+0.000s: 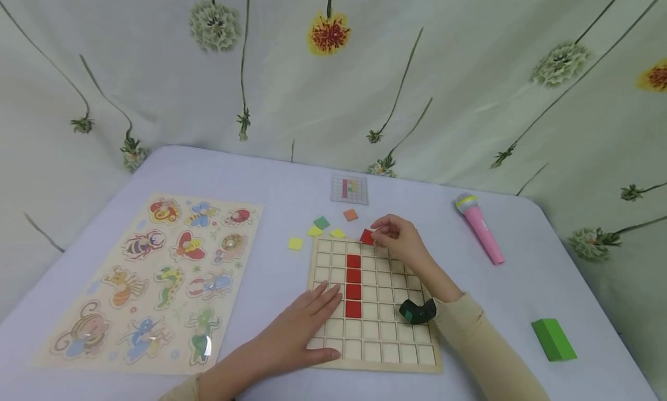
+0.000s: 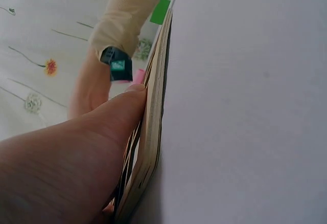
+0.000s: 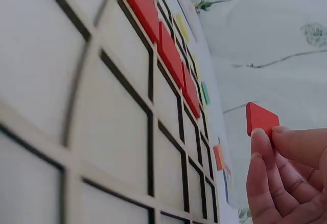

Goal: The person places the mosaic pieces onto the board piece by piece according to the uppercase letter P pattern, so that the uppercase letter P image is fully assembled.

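My right hand (image 1: 398, 237) pinches a red square tile (image 3: 262, 118) between thumb and fingertips, held over the far edge of a wooden grid board (image 1: 384, 363). In the head view, a column of several red tiles (image 1: 353, 291) fills cells left of the board's middle. My left hand (image 1: 299, 323) rests flat on the board's near left part, fingers straight. The left wrist view shows its thumb (image 2: 134, 92) along the board's edge. Beyond the far edge lie a green tile (image 1: 321, 222), an orange tile (image 1: 351, 214) and several yellow pieces (image 1: 295, 243).
A small pattern card (image 1: 350, 190) lies behind the loose tiles. On the left is a large insect picture puzzle (image 1: 151, 285). To the right are a pink toy microphone (image 1: 482, 230) and a green block (image 1: 554, 339). A floral curtain (image 1: 292, 71) hangs behind the table.
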`<action>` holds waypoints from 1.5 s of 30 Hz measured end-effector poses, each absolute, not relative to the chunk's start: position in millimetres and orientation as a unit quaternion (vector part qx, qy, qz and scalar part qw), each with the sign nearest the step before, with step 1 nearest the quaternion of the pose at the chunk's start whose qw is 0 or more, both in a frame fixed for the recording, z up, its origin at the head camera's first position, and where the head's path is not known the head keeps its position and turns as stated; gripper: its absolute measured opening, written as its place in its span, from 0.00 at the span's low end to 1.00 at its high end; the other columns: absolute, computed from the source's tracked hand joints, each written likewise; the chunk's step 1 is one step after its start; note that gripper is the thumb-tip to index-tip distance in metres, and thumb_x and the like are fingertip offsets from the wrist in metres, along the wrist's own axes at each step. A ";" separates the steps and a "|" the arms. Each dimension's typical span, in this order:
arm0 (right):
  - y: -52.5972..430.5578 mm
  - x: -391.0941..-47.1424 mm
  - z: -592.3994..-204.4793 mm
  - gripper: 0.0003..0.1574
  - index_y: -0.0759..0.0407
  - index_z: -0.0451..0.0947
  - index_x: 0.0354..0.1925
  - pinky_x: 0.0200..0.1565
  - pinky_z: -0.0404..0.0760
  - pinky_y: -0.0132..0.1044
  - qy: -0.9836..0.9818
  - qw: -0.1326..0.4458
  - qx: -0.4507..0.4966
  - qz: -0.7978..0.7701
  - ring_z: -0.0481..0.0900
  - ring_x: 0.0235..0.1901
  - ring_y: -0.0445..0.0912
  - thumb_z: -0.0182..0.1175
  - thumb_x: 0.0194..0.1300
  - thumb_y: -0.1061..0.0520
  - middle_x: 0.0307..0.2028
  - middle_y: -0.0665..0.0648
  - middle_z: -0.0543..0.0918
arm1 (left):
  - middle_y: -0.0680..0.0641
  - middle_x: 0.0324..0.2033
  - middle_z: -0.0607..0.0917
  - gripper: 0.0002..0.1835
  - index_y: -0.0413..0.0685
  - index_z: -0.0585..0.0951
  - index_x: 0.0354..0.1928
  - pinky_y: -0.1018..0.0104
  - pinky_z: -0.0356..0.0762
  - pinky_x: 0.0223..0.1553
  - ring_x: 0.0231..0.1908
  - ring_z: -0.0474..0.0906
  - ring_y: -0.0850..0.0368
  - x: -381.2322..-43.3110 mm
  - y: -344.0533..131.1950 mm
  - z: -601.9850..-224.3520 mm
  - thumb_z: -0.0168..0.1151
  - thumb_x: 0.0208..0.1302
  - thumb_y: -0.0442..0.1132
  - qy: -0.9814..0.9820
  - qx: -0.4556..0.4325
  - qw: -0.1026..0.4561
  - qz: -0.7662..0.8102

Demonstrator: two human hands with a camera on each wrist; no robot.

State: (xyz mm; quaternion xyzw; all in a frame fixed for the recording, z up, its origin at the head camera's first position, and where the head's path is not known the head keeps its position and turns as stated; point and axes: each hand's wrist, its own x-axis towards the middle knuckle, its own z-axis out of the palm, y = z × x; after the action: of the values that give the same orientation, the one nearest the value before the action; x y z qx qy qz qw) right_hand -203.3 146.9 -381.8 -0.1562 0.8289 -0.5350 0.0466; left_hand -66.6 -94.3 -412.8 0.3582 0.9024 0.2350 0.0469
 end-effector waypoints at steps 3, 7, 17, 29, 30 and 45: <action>147.5 -183.5 -377.5 0.11 0.69 0.75 0.44 0.35 0.81 0.41 0.805 0.078 -0.174 -0.561 0.81 0.30 0.53 0.59 0.62 0.67 0.30 0.60 0.79 | 0.46 0.71 0.53 0.46 0.39 0.58 0.69 0.52 0.47 0.65 0.69 0.41 0.49 -68.1 -95.6 -412.3 0.57 0.59 0.64 0.904 0.357 0.041 0.234; 144.4 -155.1 -377.9 0.10 0.69 0.75 0.44 0.34 0.82 0.41 0.794 0.127 -0.222 -0.551 0.82 0.29 0.53 0.58 0.62 0.69 0.31 0.60 0.79 | 0.48 0.71 0.52 0.47 0.41 0.57 0.70 0.53 0.46 0.65 0.70 0.40 0.51 -69.9 -96.7 -412.0 0.57 0.58 0.64 0.907 0.348 0.048 0.231; 138.0 -110.3 -385.6 0.08 0.59 0.78 0.39 0.32 0.80 0.34 0.810 0.177 -0.286 -0.480 0.82 0.26 0.44 0.60 0.61 0.67 0.27 0.50 0.80 | 0.50 0.71 0.51 0.47 0.42 0.57 0.70 0.53 0.45 0.65 0.70 0.38 0.52 -70.1 -96.1 -412.0 0.57 0.58 0.65 0.908 0.343 0.065 0.230; 141.0 -104.1 -386.8 0.08 0.55 0.80 0.35 0.30 0.79 0.31 0.821 0.157 -0.354 -0.420 0.78 0.25 0.35 0.63 0.58 0.67 0.26 0.44 0.81 | 0.48 0.71 0.52 0.46 0.40 0.58 0.70 0.53 0.47 0.65 0.70 0.39 0.52 -68.9 -94.3 -410.8 0.57 0.58 0.64 0.905 0.350 0.058 0.236; 141.1 -103.8 -387.0 0.08 0.55 0.80 0.35 0.30 0.79 0.31 0.821 0.159 -0.351 -0.422 0.78 0.25 0.36 0.63 0.58 0.67 0.27 0.44 0.81 | 0.48 0.71 0.52 0.46 0.40 0.58 0.70 0.53 0.47 0.65 0.70 0.39 0.52 -68.6 -94.3 -410.2 0.57 0.58 0.63 0.904 0.349 0.060 0.238; 130.2 -110.3 -372.9 0.04 0.56 0.84 0.34 0.33 0.76 0.26 0.877 0.037 -0.380 -0.292 0.74 0.29 0.35 0.66 0.57 0.63 0.30 0.42 0.78 | 0.48 0.71 0.52 0.46 0.40 0.58 0.70 0.53 0.46 0.65 0.70 0.39 0.52 -67.8 -93.4 -412.6 0.56 0.59 0.64 0.904 0.352 0.063 0.235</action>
State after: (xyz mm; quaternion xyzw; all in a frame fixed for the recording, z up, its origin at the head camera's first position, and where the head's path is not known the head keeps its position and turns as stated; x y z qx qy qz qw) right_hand -110.3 130.2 -372.9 -0.3802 0.8769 -0.2918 0.0374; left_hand -67.8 -93.4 -412.6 0.3515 0.9040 0.2350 0.0628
